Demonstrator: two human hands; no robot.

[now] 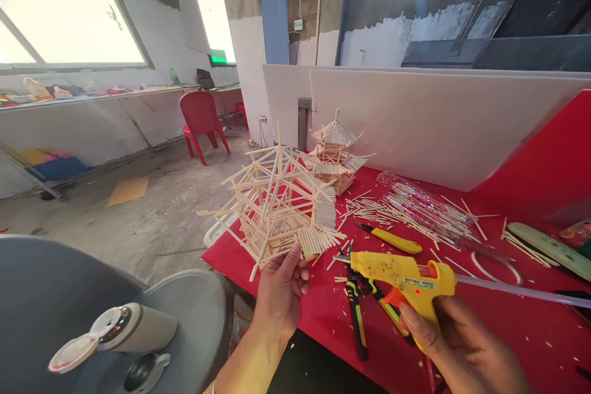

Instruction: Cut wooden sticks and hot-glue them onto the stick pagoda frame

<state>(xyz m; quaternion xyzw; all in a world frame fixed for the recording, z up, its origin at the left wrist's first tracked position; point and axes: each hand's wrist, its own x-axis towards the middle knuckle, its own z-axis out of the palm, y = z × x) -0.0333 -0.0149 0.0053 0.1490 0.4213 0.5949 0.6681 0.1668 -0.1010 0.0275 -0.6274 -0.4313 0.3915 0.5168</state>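
My left hand (284,283) has its thumb and fingers closed at the lower edge of a pavilion-like model (277,209) made of thin wooden sticks; what exactly it pinches is too small to name. My right hand (457,338) is wrapped round the handle of a yellow glue gun (401,274), whose nozzle points left toward the model. A clear glue stick (517,290) runs out of the gun's back. Behind the stick frame stands a second, roofed stick model (336,154). The frame's upper roof shows bare sticks, while slats cover part of its lower right side.
Pliers (355,320) and a yellow cutter (394,240) lie on the red table (323,305). Loose sticks (373,212) and a plastic bag of sticks (425,206) lie behind them. An open bottle (143,326) rests on a grey stool (198,301) at the left.
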